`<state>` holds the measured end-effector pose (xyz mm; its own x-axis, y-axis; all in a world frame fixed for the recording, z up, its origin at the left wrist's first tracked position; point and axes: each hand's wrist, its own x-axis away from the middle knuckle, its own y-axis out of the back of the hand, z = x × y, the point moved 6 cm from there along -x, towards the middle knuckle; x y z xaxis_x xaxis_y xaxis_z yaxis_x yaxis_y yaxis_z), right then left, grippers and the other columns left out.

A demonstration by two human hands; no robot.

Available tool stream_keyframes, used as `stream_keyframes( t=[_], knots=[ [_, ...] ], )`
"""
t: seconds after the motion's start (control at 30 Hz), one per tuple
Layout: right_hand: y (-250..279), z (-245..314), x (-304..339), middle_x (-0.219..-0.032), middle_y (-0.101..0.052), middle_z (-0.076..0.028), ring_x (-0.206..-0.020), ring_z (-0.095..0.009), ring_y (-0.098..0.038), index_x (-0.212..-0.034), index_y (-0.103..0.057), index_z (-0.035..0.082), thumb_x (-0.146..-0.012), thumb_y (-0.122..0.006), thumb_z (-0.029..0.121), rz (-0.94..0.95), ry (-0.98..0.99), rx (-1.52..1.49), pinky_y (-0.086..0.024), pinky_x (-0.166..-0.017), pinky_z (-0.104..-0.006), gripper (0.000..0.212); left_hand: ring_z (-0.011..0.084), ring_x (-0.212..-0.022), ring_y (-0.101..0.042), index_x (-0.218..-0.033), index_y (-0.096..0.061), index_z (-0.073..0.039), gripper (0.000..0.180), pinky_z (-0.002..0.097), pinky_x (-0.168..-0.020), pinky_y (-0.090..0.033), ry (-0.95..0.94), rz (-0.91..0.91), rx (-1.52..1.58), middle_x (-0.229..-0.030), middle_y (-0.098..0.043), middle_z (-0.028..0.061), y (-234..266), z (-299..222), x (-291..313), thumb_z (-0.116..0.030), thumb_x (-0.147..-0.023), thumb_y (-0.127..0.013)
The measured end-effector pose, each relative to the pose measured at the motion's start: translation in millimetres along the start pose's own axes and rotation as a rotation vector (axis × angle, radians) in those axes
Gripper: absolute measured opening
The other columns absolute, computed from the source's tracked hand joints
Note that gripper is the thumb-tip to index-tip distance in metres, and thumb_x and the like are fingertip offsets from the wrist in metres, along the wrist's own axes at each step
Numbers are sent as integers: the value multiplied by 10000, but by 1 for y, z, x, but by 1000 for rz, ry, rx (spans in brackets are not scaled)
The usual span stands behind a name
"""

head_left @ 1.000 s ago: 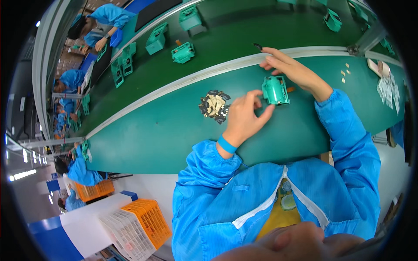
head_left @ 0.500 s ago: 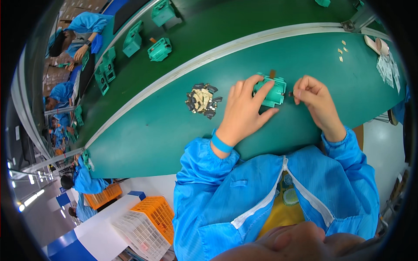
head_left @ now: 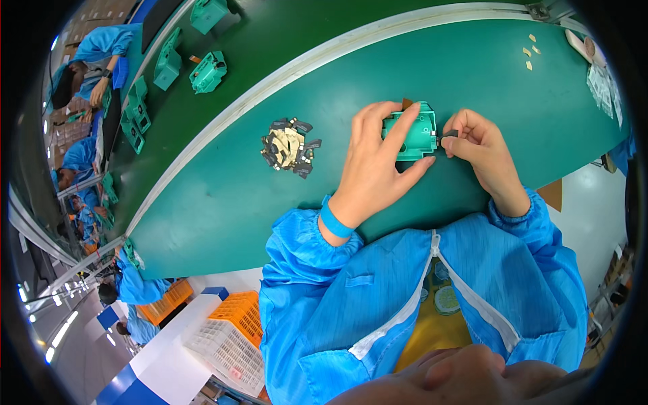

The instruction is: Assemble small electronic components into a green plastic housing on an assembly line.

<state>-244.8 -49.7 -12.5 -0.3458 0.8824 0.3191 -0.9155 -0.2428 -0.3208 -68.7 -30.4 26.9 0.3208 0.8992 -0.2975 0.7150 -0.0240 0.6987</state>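
A teal plastic housing point(head_left: 413, 135) lies on the green table point(head_left: 223, 202) in front of me. My left hand point(head_left: 375, 160) grips it from the left, fingers wrapped over its top and lower edge. My right hand point(head_left: 480, 150) pinches a small dark part point(head_left: 451, 134) and holds it against the housing's right side. A heap of small black and cream parts point(head_left: 289, 146) lies on the table to the left of my left hand.
Several more teal housings point(head_left: 208, 70) ride the darker conveyor belt behind a white rail point(head_left: 324, 57). Other people in blue coats point(head_left: 94, 57) work along the line at the left. Orange and white crates point(head_left: 233, 334) stand below left. Small tan bits point(head_left: 530, 52) lie at the far right.
The housing has come down onto the table closer to me. My right hand has closed in on its right side with a small dark part.
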Motion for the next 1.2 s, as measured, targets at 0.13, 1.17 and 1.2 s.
stream_keyframes(
  t=[0.13,1.17,1.2],
  knots=[
    [7,-3,-3,-859,-617,14,-746,-17,-536,-841,-545,75,-888,-671,3,19,-46,37,-420,-637,-190,152,365,-1183,-406,-1382,-560,-105,742,454,-1016,-392,85,16,1,-1270,-451,169,-4,0,0,-208,-715,-867],
    [10,0,-5,-802,-532,43,-714,-6,-471,-829,-518,59,-856,-649,-30,-53,-49,142,-388,-614,-187,160,352,-1192,-384,-1323,-571,-101,560,458,-1039,-362,256,6,67,-1256,-419,177,-22,-1,-14,-120,-794,-754],
    [10,0,-5,-807,-536,41,-717,-7,-471,-829,-518,58,-856,-647,-32,-52,-48,137,-391,-618,-186,159,352,-1192,-384,-1323,-571,-101,556,459,-1040,-361,261,7,72,-1257,-419,176,-22,-1,-14,-120,-796,-749]
  ],
)
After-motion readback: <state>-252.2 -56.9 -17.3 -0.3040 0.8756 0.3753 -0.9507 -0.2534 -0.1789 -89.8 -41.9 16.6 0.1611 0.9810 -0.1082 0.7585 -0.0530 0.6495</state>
